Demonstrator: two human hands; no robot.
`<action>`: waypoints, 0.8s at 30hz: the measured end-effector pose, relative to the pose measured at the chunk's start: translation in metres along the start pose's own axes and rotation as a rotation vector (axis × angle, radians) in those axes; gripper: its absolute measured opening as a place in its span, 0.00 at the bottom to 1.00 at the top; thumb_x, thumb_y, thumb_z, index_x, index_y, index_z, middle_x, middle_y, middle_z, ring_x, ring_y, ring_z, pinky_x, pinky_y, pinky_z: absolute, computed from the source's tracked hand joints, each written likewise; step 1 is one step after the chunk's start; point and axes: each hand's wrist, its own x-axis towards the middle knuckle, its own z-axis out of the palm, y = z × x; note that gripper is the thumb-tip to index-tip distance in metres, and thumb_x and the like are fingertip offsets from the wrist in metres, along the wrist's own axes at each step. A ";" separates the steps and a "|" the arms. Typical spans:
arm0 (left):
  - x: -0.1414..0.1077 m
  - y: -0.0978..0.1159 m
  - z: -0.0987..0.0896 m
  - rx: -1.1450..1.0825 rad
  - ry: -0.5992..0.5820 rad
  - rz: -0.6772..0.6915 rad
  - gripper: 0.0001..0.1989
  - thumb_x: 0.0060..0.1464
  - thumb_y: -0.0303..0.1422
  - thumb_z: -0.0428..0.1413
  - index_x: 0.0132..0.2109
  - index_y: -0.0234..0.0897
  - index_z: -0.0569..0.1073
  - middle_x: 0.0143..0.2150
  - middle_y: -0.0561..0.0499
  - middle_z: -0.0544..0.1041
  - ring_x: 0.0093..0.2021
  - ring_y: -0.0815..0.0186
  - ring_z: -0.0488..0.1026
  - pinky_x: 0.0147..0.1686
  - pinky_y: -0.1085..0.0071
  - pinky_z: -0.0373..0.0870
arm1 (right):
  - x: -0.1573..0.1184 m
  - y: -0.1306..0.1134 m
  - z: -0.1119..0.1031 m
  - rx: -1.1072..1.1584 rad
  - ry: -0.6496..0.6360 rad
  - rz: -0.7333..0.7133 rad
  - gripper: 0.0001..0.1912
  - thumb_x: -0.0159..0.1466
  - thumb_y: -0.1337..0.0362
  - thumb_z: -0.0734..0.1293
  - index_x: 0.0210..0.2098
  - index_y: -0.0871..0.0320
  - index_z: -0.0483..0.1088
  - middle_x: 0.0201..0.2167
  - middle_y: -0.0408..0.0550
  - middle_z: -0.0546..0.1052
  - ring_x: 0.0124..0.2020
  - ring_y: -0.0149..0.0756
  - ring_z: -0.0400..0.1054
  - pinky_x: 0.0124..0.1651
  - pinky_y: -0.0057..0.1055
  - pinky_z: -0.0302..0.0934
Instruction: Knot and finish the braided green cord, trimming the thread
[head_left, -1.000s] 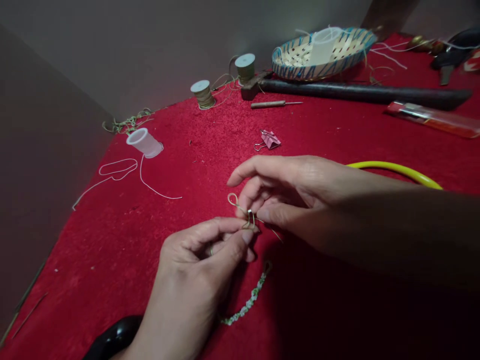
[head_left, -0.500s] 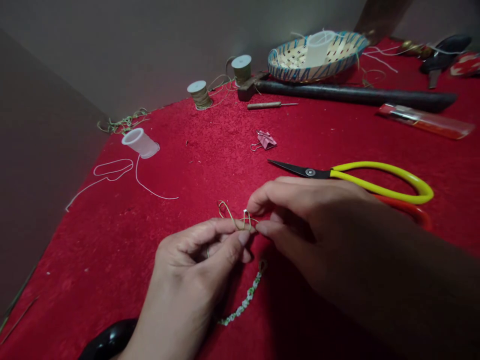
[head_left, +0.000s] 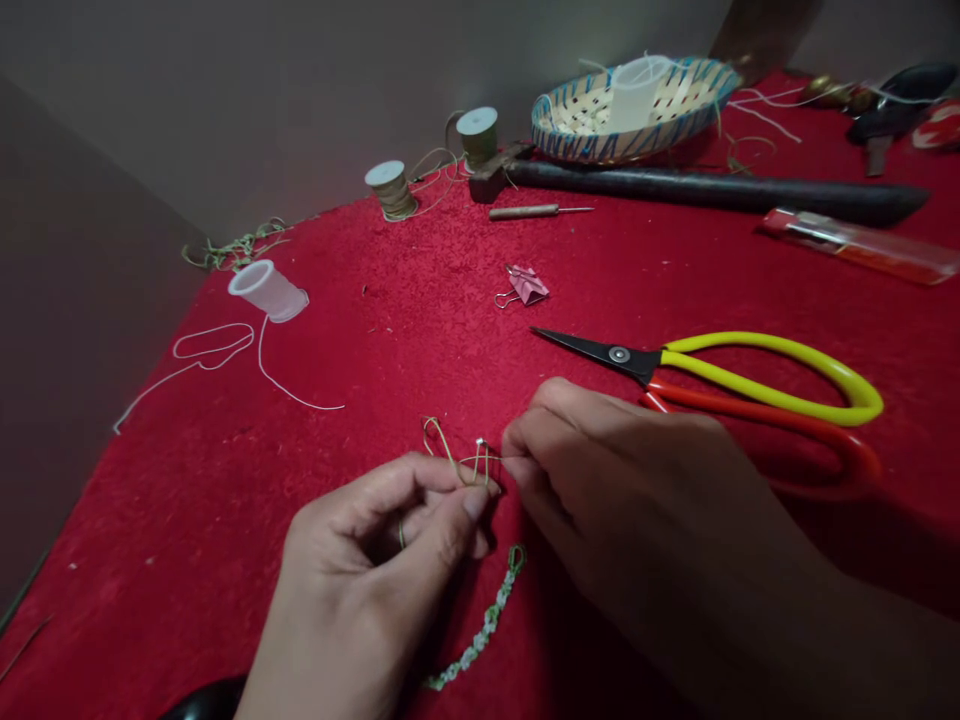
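Between thumb and forefinger, my left hand (head_left: 382, 560) pinches a thin olive-green cord (head_left: 444, 446), whose loops stand up above the fingertips. A small white bead (head_left: 480, 441) sits at the top of one loop. My right hand (head_left: 607, 480) is closed at the fingertips on a strand of the same cord, drawn out to the right of the loops. Below the hands, a green and white knotted bracelet (head_left: 486, 628) lies on the red cloth, with a small loop at its upper end. Scissors (head_left: 619, 354) with yellow and red handles lie just beyond my right hand.
A pink binder clip (head_left: 528, 287), an awl (head_left: 525, 212), a hammer (head_left: 675, 188) and a packaged cutter (head_left: 862, 245) lie farther back. Cord spools (head_left: 391, 192) and a woven basket (head_left: 577, 145) stand along the rear. A white thread spool (head_left: 274, 290) lies at left.
My right hand has closed its fingertips on the cord strand and pulled it rightward, away from the loops. The view has shifted slightly, and more of the scissors' red handle shows.
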 end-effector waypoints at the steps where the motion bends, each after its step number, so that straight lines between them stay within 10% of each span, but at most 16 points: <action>1: 0.000 0.000 0.000 -0.004 0.003 -0.001 0.13 0.49 0.41 0.73 0.28 0.37 0.83 0.26 0.51 0.77 0.25 0.69 0.68 0.23 0.78 0.61 | 0.001 -0.001 0.000 0.024 -0.005 0.014 0.13 0.60 0.79 0.65 0.26 0.55 0.71 0.23 0.44 0.74 0.21 0.42 0.71 0.22 0.37 0.49; 9: -0.002 0.000 -0.002 -0.038 -0.043 -0.010 0.13 0.47 0.42 0.75 0.29 0.38 0.84 0.25 0.51 0.77 0.24 0.69 0.66 0.22 0.78 0.60 | 0.003 -0.009 -0.001 0.498 -0.047 0.327 0.12 0.61 0.76 0.65 0.28 0.53 0.72 0.19 0.34 0.77 0.19 0.26 0.70 0.21 0.23 0.56; 24: -0.006 0.006 0.005 -0.039 -0.008 -0.077 0.13 0.49 0.40 0.73 0.27 0.38 0.80 0.20 0.56 0.69 0.20 0.74 0.57 0.19 0.78 0.53 | 0.002 -0.009 -0.001 0.904 -0.001 0.512 0.15 0.56 0.76 0.68 0.32 0.47 0.70 0.25 0.30 0.82 0.28 0.30 0.81 0.26 0.17 0.71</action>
